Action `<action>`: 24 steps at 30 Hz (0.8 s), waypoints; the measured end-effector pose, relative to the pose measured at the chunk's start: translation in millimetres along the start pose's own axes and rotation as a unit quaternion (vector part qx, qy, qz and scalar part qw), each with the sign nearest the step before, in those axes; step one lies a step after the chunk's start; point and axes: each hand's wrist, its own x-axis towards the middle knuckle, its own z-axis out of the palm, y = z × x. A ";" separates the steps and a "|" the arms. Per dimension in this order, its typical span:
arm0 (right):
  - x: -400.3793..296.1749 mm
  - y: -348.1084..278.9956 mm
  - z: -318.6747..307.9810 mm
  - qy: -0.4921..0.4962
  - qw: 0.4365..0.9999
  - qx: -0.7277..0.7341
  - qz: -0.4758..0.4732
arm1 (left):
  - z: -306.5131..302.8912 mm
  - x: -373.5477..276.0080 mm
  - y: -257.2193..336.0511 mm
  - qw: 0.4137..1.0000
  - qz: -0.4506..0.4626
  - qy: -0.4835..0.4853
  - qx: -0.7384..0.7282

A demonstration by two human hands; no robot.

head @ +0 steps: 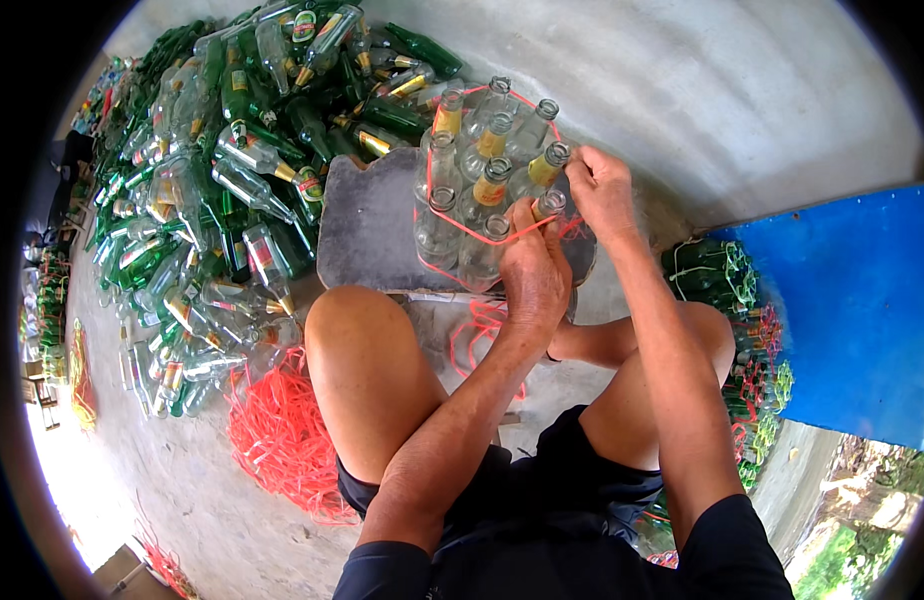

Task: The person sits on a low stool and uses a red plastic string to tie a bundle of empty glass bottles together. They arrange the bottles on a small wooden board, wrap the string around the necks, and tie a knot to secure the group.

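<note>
Several clear glass bottles (477, 212) stand upright in a tight cluster on a dark, worn board (368, 225) before me. Red plastic twine (469, 231) runs around the cluster near the necks, with another loop lower down. My left hand (535, 274) grips the bottle (549, 204) at the near right, and the upper twine crosses its fingers. My right hand (603, 187) has its fingers pinched together just right of the bottle with a yellow neck label (546, 169). Whether it pinches a twine end cannot be made out. Loose twine lies tangled right of the left hand.
A large heap of green and clear bottles (267, 165) lies left of the board, against the pale wall (657, 67). Red twine (285, 435) is piled by my left knee. Tied green bottle bundles (702, 270) stand at right beside a blue panel (859, 315).
</note>
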 end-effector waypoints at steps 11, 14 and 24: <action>-11.8 -27.1 1.7 0.049 0.993 -0.097 -0.051 | -2.3 0.8 -2.4 1.000 -0.010 -0.017 -0.003; -21.7 -43.7 4.3 0.048 0.988 -0.134 -0.054 | -4.7 0.7 -5.8 1.000 -0.015 -0.014 -0.004; -48.3 -44.6 4.1 0.101 0.980 -0.145 -0.087 | -6.3 3.5 -2.1 1.000 -0.003 -0.013 -0.018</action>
